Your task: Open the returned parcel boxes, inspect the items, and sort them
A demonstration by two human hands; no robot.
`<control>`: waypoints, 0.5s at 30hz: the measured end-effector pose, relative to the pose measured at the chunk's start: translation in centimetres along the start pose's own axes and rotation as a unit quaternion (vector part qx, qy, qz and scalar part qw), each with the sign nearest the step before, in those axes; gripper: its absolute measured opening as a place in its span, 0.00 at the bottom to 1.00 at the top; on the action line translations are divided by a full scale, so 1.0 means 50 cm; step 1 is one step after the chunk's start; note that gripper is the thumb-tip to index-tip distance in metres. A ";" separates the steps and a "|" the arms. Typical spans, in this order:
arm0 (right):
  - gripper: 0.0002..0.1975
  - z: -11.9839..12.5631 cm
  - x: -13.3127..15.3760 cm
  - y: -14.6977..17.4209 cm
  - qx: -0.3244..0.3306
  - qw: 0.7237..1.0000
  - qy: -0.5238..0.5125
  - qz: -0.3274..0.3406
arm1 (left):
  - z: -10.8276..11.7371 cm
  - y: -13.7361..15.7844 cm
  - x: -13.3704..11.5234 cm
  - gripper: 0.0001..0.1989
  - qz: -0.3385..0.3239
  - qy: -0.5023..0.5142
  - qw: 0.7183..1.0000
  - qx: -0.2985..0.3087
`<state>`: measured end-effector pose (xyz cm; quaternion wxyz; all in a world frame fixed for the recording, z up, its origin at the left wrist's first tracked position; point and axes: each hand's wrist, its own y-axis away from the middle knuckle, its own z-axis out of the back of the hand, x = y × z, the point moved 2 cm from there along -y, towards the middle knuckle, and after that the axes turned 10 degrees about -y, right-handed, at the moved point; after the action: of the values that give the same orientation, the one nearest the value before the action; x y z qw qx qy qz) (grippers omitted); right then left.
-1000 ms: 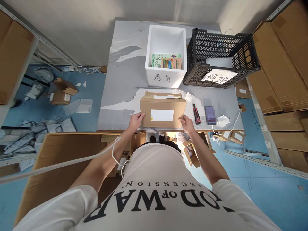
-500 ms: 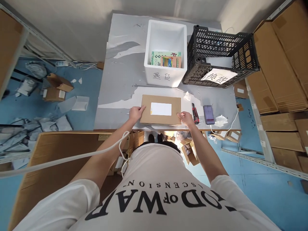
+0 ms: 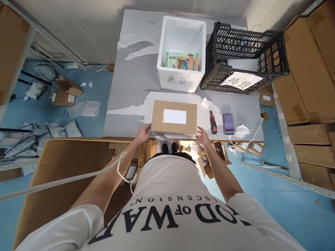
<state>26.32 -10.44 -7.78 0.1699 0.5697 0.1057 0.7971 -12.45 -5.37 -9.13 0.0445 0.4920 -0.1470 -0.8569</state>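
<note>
A flat brown cardboard box (image 3: 159, 120) with a white label (image 3: 174, 116) lies on the grey-covered table near its front edge. My left hand (image 3: 143, 134) is at the box's near left corner, its fingers loosely extended and not wrapped round the cardboard; whether the tips touch is hard to tell. By the near right corner, my right hand (image 3: 202, 136) has thumb and fingers apart, close beside the box and holding nothing. To the right of that hand lie a red and black utility knife (image 3: 213, 122) and a phone (image 3: 228, 123) on a white cable.
Behind the box stand a white foam bin (image 3: 180, 80) with colourful booklets inside and a black plastic crate (image 3: 220, 75) bearing a paper sign. Crumpled paper (image 3: 242, 131) lies right of the phone. A large open carton (image 3: 65, 167) is at my left below the table, and a white cable (image 3: 78, 178) crosses my left arm.
Both hands have loosened from the box's sides and drawn slightly back towards me, the right one's pinch opening. The box stays on the table; the view has shifted a little.
</note>
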 end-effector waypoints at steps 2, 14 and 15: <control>0.35 -0.027 -0.024 0.006 0.041 0.999 0.009 0.016 | -0.015 0.023 0.015 0.31 -0.020 -0.030 0.998 0.041; 0.26 -0.062 0.000 -0.008 0.047 0.997 -0.054 -0.001 | -0.044 0.034 -0.031 0.23 0.001 -0.064 0.998 0.011; 0.25 -0.054 0.009 -0.006 0.050 0.997 -0.056 0.008 | -0.038 0.038 -0.041 0.23 0.001 -0.073 0.997 0.001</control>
<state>23.69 -9.90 -8.40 0.1406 0.6217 0.1310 0.7593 -9.91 -7.14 -7.78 0.0341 0.4278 -0.1514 -0.8904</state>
